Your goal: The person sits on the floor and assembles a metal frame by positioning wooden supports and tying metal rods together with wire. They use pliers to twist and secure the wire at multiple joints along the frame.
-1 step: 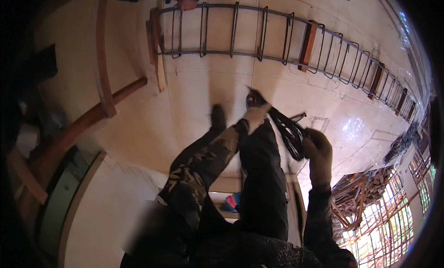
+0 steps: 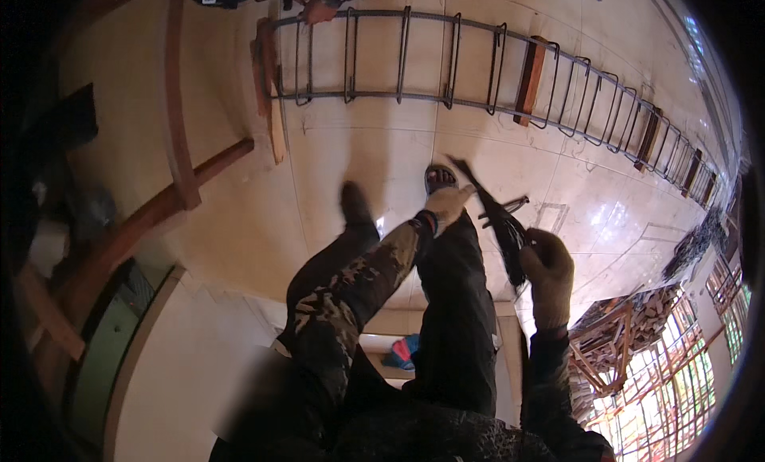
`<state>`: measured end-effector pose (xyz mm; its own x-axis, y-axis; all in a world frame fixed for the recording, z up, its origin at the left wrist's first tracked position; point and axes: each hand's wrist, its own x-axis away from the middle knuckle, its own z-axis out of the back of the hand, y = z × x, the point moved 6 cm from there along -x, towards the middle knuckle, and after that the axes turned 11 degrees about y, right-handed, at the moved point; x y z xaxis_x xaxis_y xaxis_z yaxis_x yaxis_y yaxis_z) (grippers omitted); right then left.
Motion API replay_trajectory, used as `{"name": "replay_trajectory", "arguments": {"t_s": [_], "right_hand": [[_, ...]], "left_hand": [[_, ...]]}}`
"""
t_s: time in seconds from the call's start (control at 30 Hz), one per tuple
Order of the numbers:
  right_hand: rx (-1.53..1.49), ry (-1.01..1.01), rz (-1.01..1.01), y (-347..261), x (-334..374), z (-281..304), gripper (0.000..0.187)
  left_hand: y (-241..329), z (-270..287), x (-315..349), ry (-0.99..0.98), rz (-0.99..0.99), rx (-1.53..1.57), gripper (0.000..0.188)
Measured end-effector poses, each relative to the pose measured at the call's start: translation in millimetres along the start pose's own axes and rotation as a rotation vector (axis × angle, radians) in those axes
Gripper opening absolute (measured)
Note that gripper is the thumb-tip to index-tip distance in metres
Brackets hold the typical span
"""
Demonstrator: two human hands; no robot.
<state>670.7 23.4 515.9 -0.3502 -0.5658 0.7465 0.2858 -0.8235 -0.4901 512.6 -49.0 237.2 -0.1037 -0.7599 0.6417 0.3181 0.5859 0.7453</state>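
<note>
In both gloved hands I hold a bundle of thin black wire [image 2: 504, 229], stretched at a slant in front of my right leg. My left hand [image 2: 449, 205] is closed on its upper end, near my sandalled right foot [image 2: 440, 178]. Loose wire tips stick up past those fingers. Closed around the lower end is my right hand [image 2: 548, 275], with the thumb side towards the wire. A short dark bar [image 2: 516, 201] shows beside the bundle; whether it is held or lies on the floor I cannot tell.
A long rebar cage [image 2: 402, 93] with stirrups rests on wooden blocks [image 2: 529, 81] across the far side. Another person's hand [image 2: 321, 10] touches its left end. Wooden beams [image 2: 177, 111] stand at left. A dark wire heap [image 2: 692, 245] lies at right, near stacked wood [image 2: 637, 328].
The wire bundle has turned from spread loops to a narrower strip. My left hand has shifted slightly right and nearer to me. My left foot has moved left.
</note>
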Motion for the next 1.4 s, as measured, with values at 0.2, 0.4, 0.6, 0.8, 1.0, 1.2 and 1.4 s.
{"name": "replay_trajectory", "arguments": {"t_s": [0.2, 0.4, 0.6, 0.8, 1.0, 1.2, 1.4], "right_hand": [[0.453, 0.206, 0.379, 108, -68, -124, 0.046], [0.504, 0.249, 0.042, 249, -192, -246, 0.059], [0.743, 0.895, 0.421, 315, -232, -266, 0.056], [0.402, 1.109, 0.26, 352, -192, -251, 0.051], [0.1, 0.96, 0.257, 389, -174, -220, 0.044], [0.34, 0.761, 0.576, 392, -170, -231, 0.029], [-0.208, 1.055, 0.492, 427, -152, -218, 0.01]], "left_hand": [[-17, 58, 4, -0.163, 0.431, 0.017, 0.054], [-251, 226, -59, 0.83, 0.211, -0.82, 0.081], [-348, 275, -124, 0.62, 0.024, -1.055, 0.053], [-316, 170, -26, -0.625, -0.835, -0.808, 0.045], [-208, 54, -20, -0.794, -0.93, -0.612, 0.072], [-141, -57, -93, -0.341, -1.316, -0.518, 0.086], [-165, -77, -62, -0.383, -1.323, -0.462, 0.106]]}}
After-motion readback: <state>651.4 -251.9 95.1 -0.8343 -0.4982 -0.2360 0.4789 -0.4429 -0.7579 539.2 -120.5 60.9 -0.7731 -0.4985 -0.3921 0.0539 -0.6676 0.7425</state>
